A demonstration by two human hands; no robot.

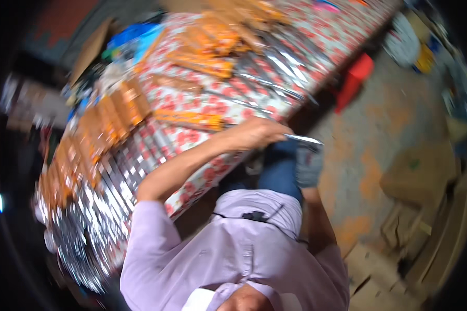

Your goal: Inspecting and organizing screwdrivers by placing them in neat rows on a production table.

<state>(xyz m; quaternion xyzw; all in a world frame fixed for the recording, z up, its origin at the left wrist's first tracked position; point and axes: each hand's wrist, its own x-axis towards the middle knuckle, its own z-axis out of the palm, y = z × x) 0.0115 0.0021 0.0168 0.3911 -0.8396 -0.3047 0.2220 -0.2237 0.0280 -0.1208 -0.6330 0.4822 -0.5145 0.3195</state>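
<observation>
My left hand [259, 133] reaches across the table's near edge, its fingers closed round a thin, shiny metal strip [304, 139] that points right. My right hand [309, 166] is at the far end of that strip, covered by something grey, a glove or a cloth. Blur hides its fingers, so I cannot tell whether it grips the strip. Beside my left wrist lies an orange-and-brown sleeve [187, 119] with a dark end. Several long silvery pieces [96, 223] lie side by side at the left, near a row of orange-brown sleeves [106, 122].
The table [184, 137] has a red-and-white flowered cover. More orange-brown sleeves [213, 41] and silvery strips [288, 57] lie at its far part. A red plastic object [355, 78] stands beyond the table's edge. Cardboard [420, 171] covers part of the floor at right.
</observation>
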